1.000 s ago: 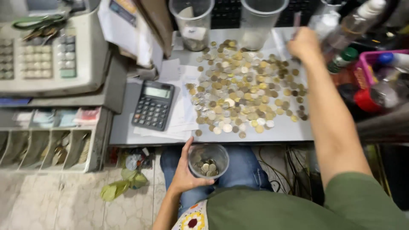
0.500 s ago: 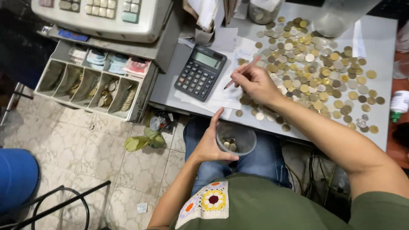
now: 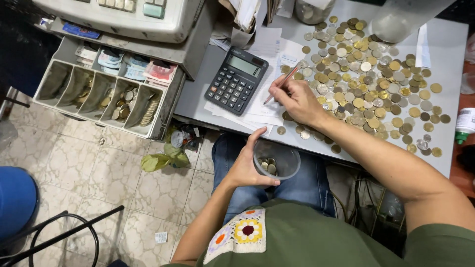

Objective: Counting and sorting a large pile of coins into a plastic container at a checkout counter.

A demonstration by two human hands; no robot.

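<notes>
A: How far along does the coin sorting look?

B: Early, I'd judge. The left hand [image 3: 246, 168] has its grip curled round a clear cup [image 3: 277, 160] over the lap, and only a thin layer of coins sits in the bottom of it.

A: And the other hand?

B: Just beyond the cup, the right hand [image 3: 297, 101] has its grip closed on a red pen [image 3: 283, 83], tip down on the paper sheets [image 3: 269, 74]. Some tally is being written, it seems.

A: What's left?

B: Most of it. To the right of that grip and beyond it, the coin pile [image 3: 376, 81] spreads loose over the grey bench [image 3: 448, 49], unsorted.

A: Anything else around?

B: Left of the pen grip lies a black calculator [image 3: 239, 80]. Further left, a cash drawer [image 3: 106, 94] stands open with coins and notes in its compartments, under a cash register [image 3: 128, 15]. Two clear containers stand at the bench's far edge. Below is a pale tiled floor [image 3: 99, 173] with a crumpled green leaf.
</notes>
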